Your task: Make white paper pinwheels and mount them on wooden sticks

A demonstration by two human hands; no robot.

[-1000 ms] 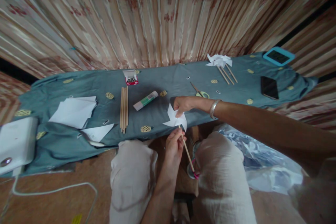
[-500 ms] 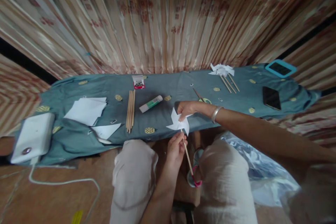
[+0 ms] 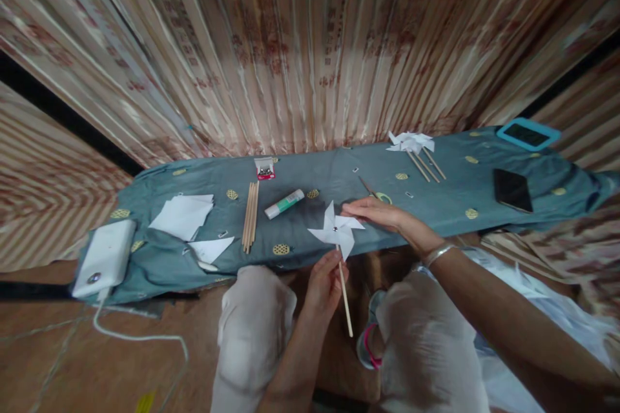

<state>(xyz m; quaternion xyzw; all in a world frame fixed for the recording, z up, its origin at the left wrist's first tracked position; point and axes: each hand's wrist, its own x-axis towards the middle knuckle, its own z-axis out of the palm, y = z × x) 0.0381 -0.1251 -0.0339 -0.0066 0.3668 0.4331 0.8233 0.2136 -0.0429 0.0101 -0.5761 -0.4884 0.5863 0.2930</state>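
Note:
A white paper pinwheel [image 3: 345,234] with a shiny pin [image 3: 335,229] at its centre faces me at the table's near edge. Its thin wooden stick [image 3: 345,300] slants down past the edge, and my left hand [image 3: 325,284] is closed round the stick just under the blades. My right hand [image 3: 375,211] is open beside the upper right blade, fingers stretched out together; whether the fingertips touch the paper I cannot tell. Behind that hand lie green-handled scissors [image 3: 382,197], partly covered by it.
On the green cloth [image 3: 324,171] lie a glue stick [image 3: 284,204], several wooden sticks [image 3: 250,216], a red box of pins [image 3: 265,171] and white paper sheets [image 3: 181,216]. Finished pinwheels [image 3: 411,142], a dark phone [image 3: 512,190] and a blue-framed device [image 3: 527,134] are right; a cabled white device [image 3: 107,251] is left.
My right hand has come off the pinwheel's centre and moved right, its fingers straightening, so the pin now shows. My left hand still grips the stick. The view has shifted slightly.

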